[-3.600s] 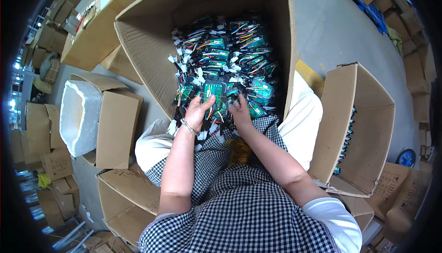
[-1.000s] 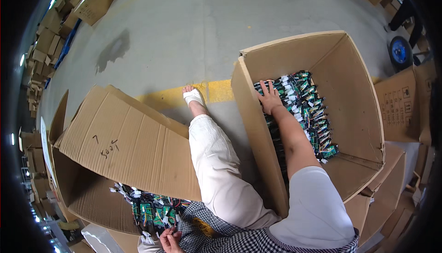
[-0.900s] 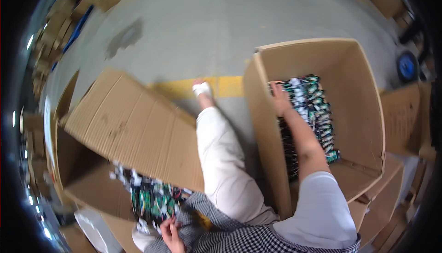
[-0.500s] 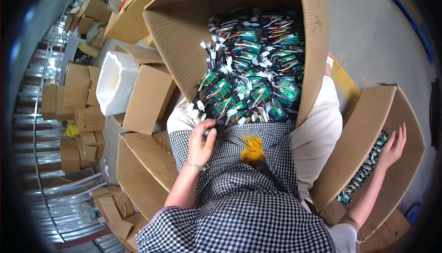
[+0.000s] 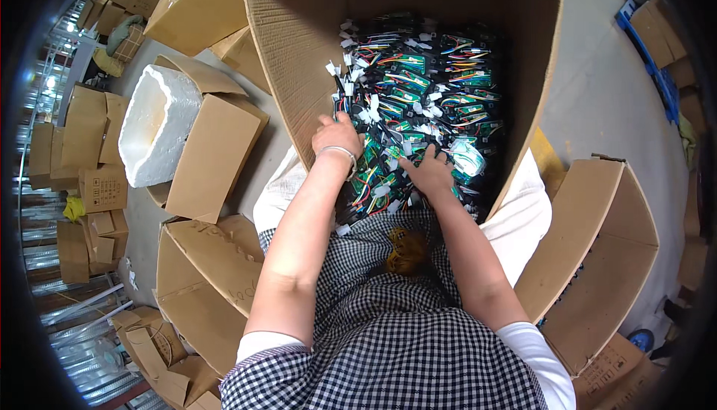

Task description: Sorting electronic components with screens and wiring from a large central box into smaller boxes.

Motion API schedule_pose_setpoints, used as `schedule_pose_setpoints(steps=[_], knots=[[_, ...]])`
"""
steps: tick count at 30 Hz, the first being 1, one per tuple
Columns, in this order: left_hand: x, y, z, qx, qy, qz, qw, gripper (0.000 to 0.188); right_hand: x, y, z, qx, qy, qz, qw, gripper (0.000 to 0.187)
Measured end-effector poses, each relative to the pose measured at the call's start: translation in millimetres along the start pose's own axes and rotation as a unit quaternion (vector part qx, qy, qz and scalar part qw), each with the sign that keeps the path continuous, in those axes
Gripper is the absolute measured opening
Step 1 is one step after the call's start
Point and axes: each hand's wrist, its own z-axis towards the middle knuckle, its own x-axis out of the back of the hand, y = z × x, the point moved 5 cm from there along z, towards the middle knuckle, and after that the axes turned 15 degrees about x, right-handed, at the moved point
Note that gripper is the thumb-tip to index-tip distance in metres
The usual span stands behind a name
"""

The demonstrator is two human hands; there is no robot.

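A large cardboard box (image 5: 299, 74) stands open before me, holding rows of green circuit boards (image 5: 409, 81) with black parts, coloured wires and white plugs. Both my hands reach inside. At the left of the pile, my left hand (image 5: 337, 140) rests with bent fingers among the wires and boards; its fingertips are partly hidden. To its right, my right hand (image 5: 432, 174) lies over the near boards with thumb and fingers apart. Nothing can be seen lifted in either hand. A bundle of yellow strands (image 5: 405, 252) lies on my checked apron (image 5: 396, 320).
At my right stands an open cardboard box (image 5: 616, 261), its contents mostly hidden behind the near wall. On the left are a box with a white foam liner (image 5: 160, 122) and another open box (image 5: 194, 275). A blue pallet (image 5: 657, 85) bears boxes at far right.
My right hand has left the box on the right and come over the boards in the big box. My left hand has moved forward from the near edge into the pile.
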Motion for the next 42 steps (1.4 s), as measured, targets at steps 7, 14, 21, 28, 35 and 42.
schedule_pose_setpoints(steps=[7,14,21,28,35,42], knots=[[22,-13,-7,-0.051,0.05,-0.048,0.996,0.073,-9,33,18,0.044,0.025,0.095,0.994,0.087],[33,-37,-38,-0.148,0.05,-0.397,0.905,0.073,28,39,-34,0.08,0.292,0.596,0.744,0.061],[-14,-6,-54,-0.099,0.158,-0.133,0.973,0.075,19,7,-50,0.08,0.229,0.732,0.636,0.056],[-37,-4,-72,-0.142,0.247,-0.167,0.944,0.064,-31,-25,-44,0.059,0.219,0.711,0.666,0.054],[-34,-3,-58,-0.049,0.087,-0.195,0.976,0.061,-63,-40,-32,0.21,0.208,0.582,0.757,0.057],[-72,12,-102,-0.193,-0.001,-0.419,0.887,0.049,-66,-17,-39,0.097,0.121,0.659,0.736,0.079]])
